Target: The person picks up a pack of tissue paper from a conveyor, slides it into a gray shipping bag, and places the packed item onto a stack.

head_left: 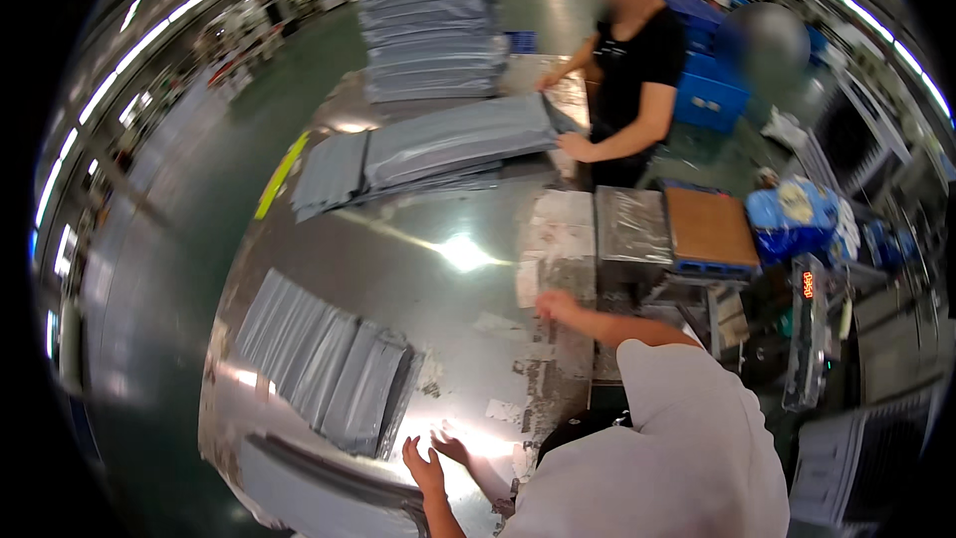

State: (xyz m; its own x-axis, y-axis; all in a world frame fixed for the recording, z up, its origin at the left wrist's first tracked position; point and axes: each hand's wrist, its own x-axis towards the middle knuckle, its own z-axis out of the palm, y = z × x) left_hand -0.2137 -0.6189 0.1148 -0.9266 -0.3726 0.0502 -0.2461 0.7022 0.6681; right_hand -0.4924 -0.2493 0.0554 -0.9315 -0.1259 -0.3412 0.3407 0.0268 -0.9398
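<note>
My left hand (426,468) is over the near part of the metal table, fingers apart and holding nothing; its reflection shows on the shiny top. Just left of it lies a row of overlapping grey plastic bags (324,359). Nearer still, another grey stack (319,493) lies along the table's front end. My right hand (560,306) is at the worn, paper-patched right side of the table, slightly blurred, fingers loosely bent with nothing seen in them. I cannot tell whether it touches the surface.
Across the metal table (428,249), a co-worker (637,70) in black holds the end of a long grey bundle (458,139). A tall grey stack (433,35) stands behind it. To the right are a brown board (709,227), blue crates (712,90) and a display post (805,329).
</note>
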